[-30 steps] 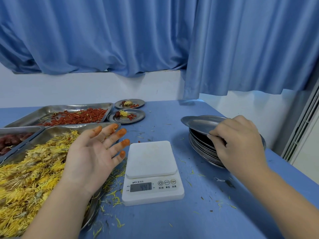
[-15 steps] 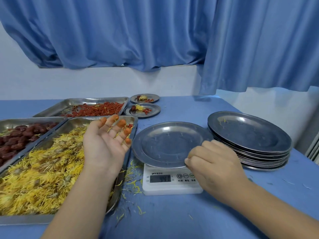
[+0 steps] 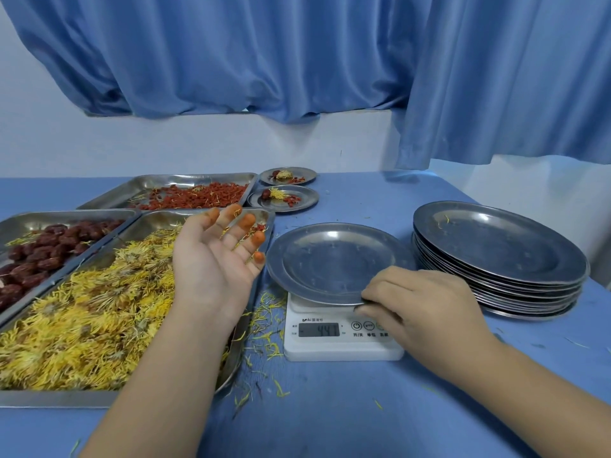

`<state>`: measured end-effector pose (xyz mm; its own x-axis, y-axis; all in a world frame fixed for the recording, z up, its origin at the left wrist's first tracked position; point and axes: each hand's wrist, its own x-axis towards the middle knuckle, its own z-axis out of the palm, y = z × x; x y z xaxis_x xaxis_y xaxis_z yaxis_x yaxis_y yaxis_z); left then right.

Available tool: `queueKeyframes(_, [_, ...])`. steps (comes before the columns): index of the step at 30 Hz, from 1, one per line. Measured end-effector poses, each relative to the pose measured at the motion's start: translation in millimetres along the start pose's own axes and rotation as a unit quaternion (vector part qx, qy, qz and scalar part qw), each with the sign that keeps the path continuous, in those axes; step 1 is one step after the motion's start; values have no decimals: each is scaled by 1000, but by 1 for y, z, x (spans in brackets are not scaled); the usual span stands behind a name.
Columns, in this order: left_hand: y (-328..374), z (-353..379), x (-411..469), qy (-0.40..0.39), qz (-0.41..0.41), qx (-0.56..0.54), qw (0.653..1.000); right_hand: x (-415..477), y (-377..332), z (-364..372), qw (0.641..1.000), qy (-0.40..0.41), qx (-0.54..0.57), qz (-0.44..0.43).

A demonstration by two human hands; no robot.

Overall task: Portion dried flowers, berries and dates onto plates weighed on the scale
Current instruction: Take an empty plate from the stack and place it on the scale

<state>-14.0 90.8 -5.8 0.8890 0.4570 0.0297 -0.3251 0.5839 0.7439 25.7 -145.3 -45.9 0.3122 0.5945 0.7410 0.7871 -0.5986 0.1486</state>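
— Where was the round steel plate (image 3: 334, 262)?

— On top of the white digital scale (image 3: 340, 340), which stood on the blue desk (image 3: 330, 411), just beside the tall stack of steel plates (image 3: 496, 256).

— And the right hand (image 3: 426, 312)?

— Its fingers (image 3: 380, 290) were curled over the plate's near rim and pinched it, with the knuckles above the scale's buttons.

— The left hand (image 3: 211, 262)?

— Palm up over the steel tray of yellow dried flowers (image 3: 82, 325). Its fingers were spread wide and relaxed, with orange-stained tips, and held nothing. The little finger was close by the plate's left edge.
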Motion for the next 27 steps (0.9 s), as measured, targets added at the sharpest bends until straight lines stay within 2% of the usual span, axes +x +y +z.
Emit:
queueKeyframes(5, [-1,-1,1,-3,1,8,1000,0,-3,-8,998,-51,21,17])
queueKeyframes(9, [0,-2,1,-12,-4,13,1000,-1,6,-25,992,-90,86,20])
queueKeyframes(13, [-1,-2,1,-15,-7,16,1000,-2,20,-39,955,-261,118,70])
queueKeyframes(16, [-1,-2,0,-14,-8,20,1000,-3,23,-38,939,-323,83,84])
queueKeyframes(22, [-1,-1,0,-15,-8,25,1000,-7,18,-35,922,-372,71,84])
queueKeyframes(27, [-2,0,-1,-16,-11,32,999,-8,12,-33,896,-404,97,159])
